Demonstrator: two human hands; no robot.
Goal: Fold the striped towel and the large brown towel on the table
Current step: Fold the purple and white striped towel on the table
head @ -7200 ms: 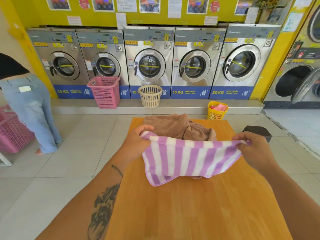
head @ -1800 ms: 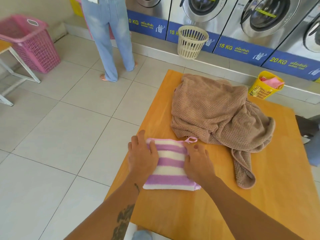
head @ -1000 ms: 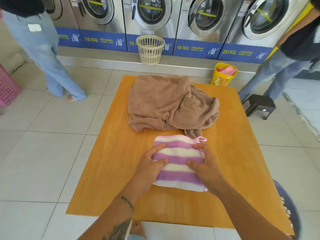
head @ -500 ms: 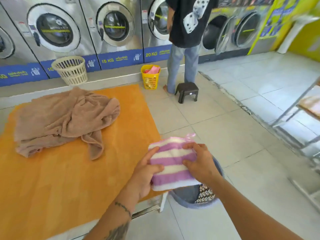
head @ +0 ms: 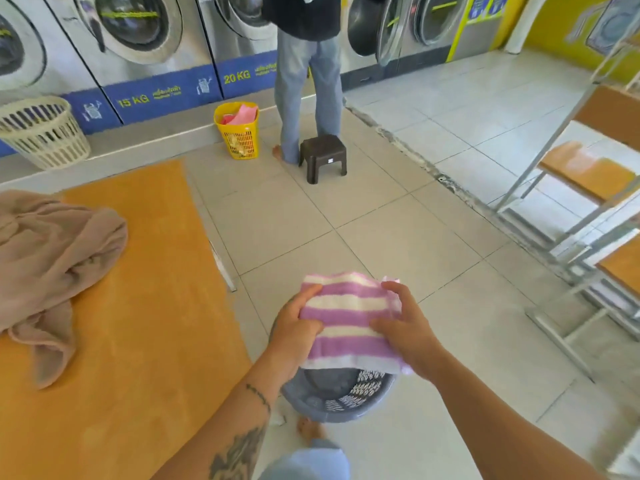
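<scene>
Both hands are gripping the folded striped towel (head: 346,318) off the table (head: 145,341): left hand (head: 296,329) is pinching its left edge, right hand (head: 407,332) is clamping the right edge. They're holding it just above a grey basket (head: 346,407) on the floor beside the table. Risk: the grip's only on the sides, so if one hand is letting go early, the layers are prob. sliding apart & the fold's coming undone. The bundle's also hanging over the basket's far side, not its centre, so it could be catching the rim & tipping onto the tiles. Brown towel (head: 52,258) is lying crumpled on the table, not yet folded.
</scene>
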